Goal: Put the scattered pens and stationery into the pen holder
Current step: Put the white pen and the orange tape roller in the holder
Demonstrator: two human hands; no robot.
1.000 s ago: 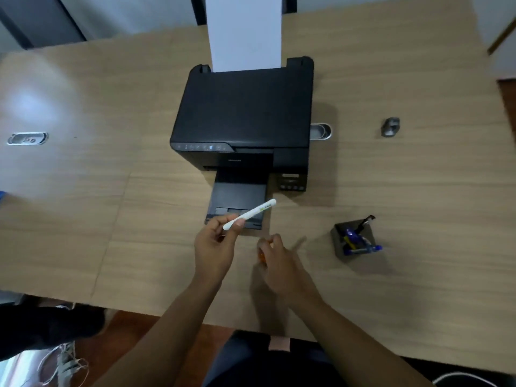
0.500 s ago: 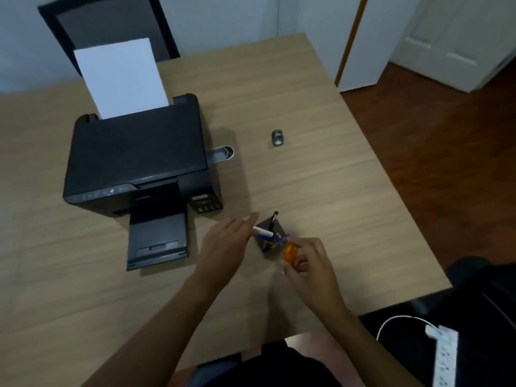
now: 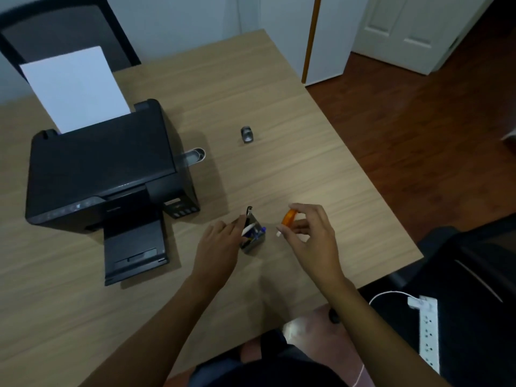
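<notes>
Nearest the body, beyond the table's front edge, a white power strip (image 3: 428, 331) lies on the floor to the right beside a dark chair (image 3: 474, 275). On the wooden table (image 3: 307, 169), both forearms reach forward to a small dark pen holder (image 3: 253, 236), which stands upright with blue pens and a black clip showing above its rim. The left hand (image 3: 216, 248) is at the holder's left side, fingertips on a white pen (image 3: 248, 229) whose upper end slants out of the opening; whether the fingers are pinching it or just letting go cannot be told. The right hand (image 3: 310, 233) hovers just right of the holder, clear of it, thumb and fingers closed around an orange, roundish item (image 3: 289, 217) with a small white bit below. Half a second ago that hand was pressed close over the holder's front; now it has drawn off to the right, and the white pen has gone from outside the rim to partly inside. Farther back sits a black printer (image 3: 103, 174) with white paper (image 3: 75, 88) standing in its feed, and a small grey object (image 3: 247, 134) lies alone to its right.
</notes>
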